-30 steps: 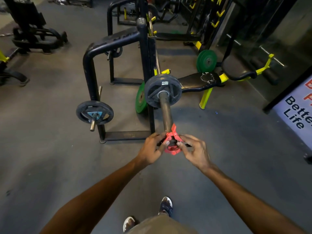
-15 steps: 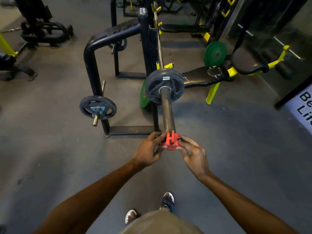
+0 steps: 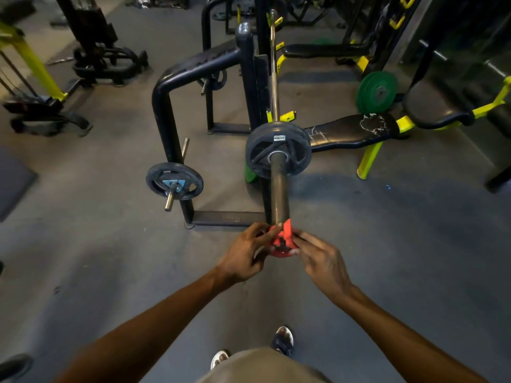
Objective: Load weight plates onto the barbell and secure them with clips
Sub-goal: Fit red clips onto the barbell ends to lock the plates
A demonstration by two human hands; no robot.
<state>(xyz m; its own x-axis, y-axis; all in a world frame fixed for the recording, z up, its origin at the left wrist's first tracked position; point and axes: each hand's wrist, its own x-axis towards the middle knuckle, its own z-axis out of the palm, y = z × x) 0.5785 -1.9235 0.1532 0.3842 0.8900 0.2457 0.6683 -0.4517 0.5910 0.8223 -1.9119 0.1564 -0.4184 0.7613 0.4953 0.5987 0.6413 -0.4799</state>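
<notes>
One barbell [image 3: 278,189] lay on the black rack [image 3: 199,67], its sleeve end pointing at the camera. One dark plate [image 3: 278,150] sat on that sleeve, far up it, with a long bare stretch of sleeve between plate and tip. One red clip [image 3: 282,240] was at the very tip of the sleeve, well apart from the plate. Both hands grasped it: the left hand [image 3: 246,254] pinched its left side with curled fingers, and the right hand [image 3: 322,262] pinched its right side the same way. Whether the clip already ringed the sleeve or only touched its end could not be told.

A second dark plate [image 3: 174,181] hung on a peg [image 3: 169,199] on the rack's near post. A smaller plate [image 3: 217,78] hung on the far post. Two green plates showed: one [image 3: 377,91] by the bench [image 3: 351,131], and one [image 3: 250,174] partly hidden behind the loaded plate. Two shoes [image 3: 282,340] stood on the grey floor [image 3: 110,258].

Open floor spread left and right of the arms. A dark mat [image 3: 13,181] edged the left side, and the rack's base bar lay just beyond the hands.
</notes>
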